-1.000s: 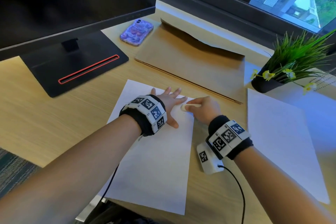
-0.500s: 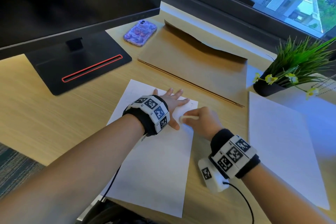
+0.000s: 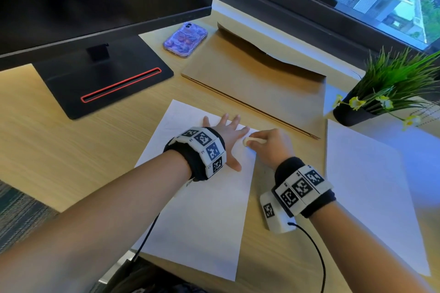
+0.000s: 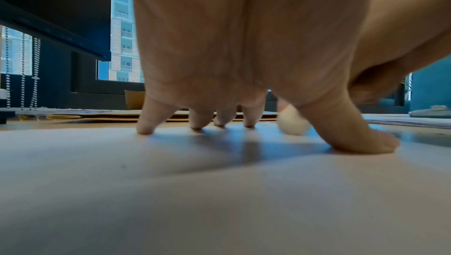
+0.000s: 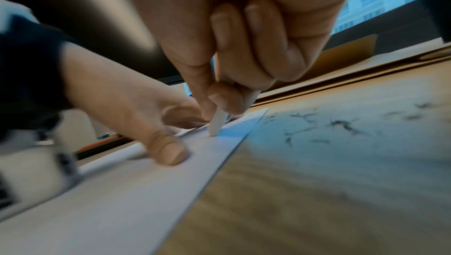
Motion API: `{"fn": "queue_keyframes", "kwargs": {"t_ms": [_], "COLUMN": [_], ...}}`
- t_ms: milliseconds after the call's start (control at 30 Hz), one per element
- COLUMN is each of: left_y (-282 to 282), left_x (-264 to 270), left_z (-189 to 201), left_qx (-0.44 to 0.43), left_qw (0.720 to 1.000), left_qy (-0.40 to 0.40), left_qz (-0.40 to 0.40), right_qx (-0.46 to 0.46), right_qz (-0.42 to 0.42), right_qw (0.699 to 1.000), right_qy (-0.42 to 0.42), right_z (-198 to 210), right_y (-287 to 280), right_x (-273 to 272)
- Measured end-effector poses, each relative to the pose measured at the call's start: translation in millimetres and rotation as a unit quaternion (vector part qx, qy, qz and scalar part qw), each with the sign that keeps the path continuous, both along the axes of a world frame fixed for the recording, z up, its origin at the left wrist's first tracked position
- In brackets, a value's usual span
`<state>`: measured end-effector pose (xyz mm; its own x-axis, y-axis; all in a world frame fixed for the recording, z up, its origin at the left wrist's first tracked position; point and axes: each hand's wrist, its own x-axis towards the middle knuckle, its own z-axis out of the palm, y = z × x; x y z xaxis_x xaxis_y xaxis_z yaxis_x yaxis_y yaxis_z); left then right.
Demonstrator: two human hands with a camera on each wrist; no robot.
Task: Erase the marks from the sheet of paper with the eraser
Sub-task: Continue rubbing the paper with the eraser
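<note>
A white sheet of paper (image 3: 202,216) lies on the wooden desk in front of me. My left hand (image 3: 226,135) presses flat on its upper part with the fingers spread (image 4: 146,124). My right hand (image 3: 269,145) pinches a thin white eraser (image 3: 246,141), whose tip touches the paper near its top right corner, just right of the left hand's fingers. In the right wrist view the eraser (image 5: 217,124) stands tilted on the sheet (image 5: 122,191) between thumb and fingers. In the left wrist view the eraser (image 4: 291,124) shows beyond my thumb. Faint pencil lines remain near the sheet's top left.
A second white sheet (image 3: 371,192) lies to the right. Behind are a brown envelope (image 3: 257,78), a phone in a purple case (image 3: 185,39), a monitor's black base (image 3: 107,78) and a potted plant (image 3: 381,93). Dark eraser crumbs (image 5: 341,124) are scattered on the desk.
My right hand slid the eraser toward me and then back up toward the sheet's top right corner. The left hand stayed flat on the paper.
</note>
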<state>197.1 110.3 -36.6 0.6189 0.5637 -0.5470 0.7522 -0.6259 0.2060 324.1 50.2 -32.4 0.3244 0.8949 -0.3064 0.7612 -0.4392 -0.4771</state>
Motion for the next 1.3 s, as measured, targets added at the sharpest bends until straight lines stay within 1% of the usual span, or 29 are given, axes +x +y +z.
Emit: {"fn": "queue_keyframes", "kwargs": {"t_ms": [133,200,300,333,367,467,500,567,667,733,833,900,967,1033,1067,1167,1200,1233,1300], "left_y": [0.1,-0.1,-0.8,-0.6,-0.1,0.1,0.0,-0.1,0.5,0.9,0.5,0.6,0.9,0.5,0.6,0.0,0.1,0.1,0.2], "left_x": [-0.7,-0.7,-0.6,-0.6,-0.8,-0.7,-0.9,-0.9,-1.2,-1.0,-0.3,0.3,-0.2,-0.4,-0.5,-1.3,-1.4,-1.3,-1.0], "left_z": [-0.3,1.2,0.1,-0.4,-0.7,-1.3,-1.2,-1.5,-3.0,-2.9,-2.1,-2.7,-3.0,-3.3,-2.9,-1.7,-1.7,-1.7,-2.2], "left_qx": [0.0,0.002,0.004,0.005,0.004,0.001,0.002,0.002,0.001,0.002,0.006,0.007,0.005,0.001,0.001,0.003,0.003,0.004,0.004], "left_qw": [1.0,1.0,1.0,1.0,1.0,1.0,1.0,1.0,1.0,1.0,1.0,1.0,1.0,1.0,1.0,1.0,1.0,1.0,1.0], "left_qy": [0.004,0.004,0.004,0.004,0.005,0.007,0.008,0.007,0.007,0.009,0.017,0.015,0.012,0.01,0.01,0.012,0.012,0.011,0.01], "left_qz": [-0.004,-0.005,-0.002,-0.001,-0.001,-0.005,-0.006,-0.005,-0.003,-0.004,-0.009,-0.007,-0.003,-0.001,-0.002,-0.008,-0.008,-0.008,-0.004], "right_qx": [-0.056,-0.058,-0.021,-0.012,-0.011,-0.048,-0.059,-0.059,-0.019,-0.023,-0.067,-0.068,-0.043,-0.021,-0.022,-0.071,-0.079,-0.078,-0.047], "right_qz": [0.078,0.059,0.004,0.002,0.014,0.087,0.094,0.064,-0.008,0.007,0.084,0.069,0.014,-0.012,0.0,0.083,0.087,0.074,0.018], "right_qw": [0.995,0.996,1.0,1.0,1.0,0.995,0.994,0.996,1.0,1.0,0.994,0.995,0.998,0.999,0.999,0.994,0.993,0.994,0.998], "right_qy": [0.03,0.029,0.019,0.02,0.024,0.012,0.01,0.015,0.012,0.017,0.013,0.032,0.036,0.03,0.028,0.02,0.027,0.036,0.036], "right_z": [-2.5,0.9,4.4,5.4,5.4,1.1,1.1,4.7,8.2,7.4,2.4,5.7,7.2,5.8,4.9,1.1,2.0,3.1,4.1], "right_y": [-16.9,-9.3,2.0,0.2,-4.5,-21.2,-20.6,-10.0,2.3,-4.9,-18.4,-11.4,0.7,1.6,-3.2,-20.3,-19.7,-14.4,-2.1], "right_x": [-2.1,3.2,8.1,6.2,2.9,-5.9,-5.2,0.4,7.6,1.9,-4.9,-1.3,4.6,5.9,3.6,-1.6,-0.3,2.1,8.3]}}
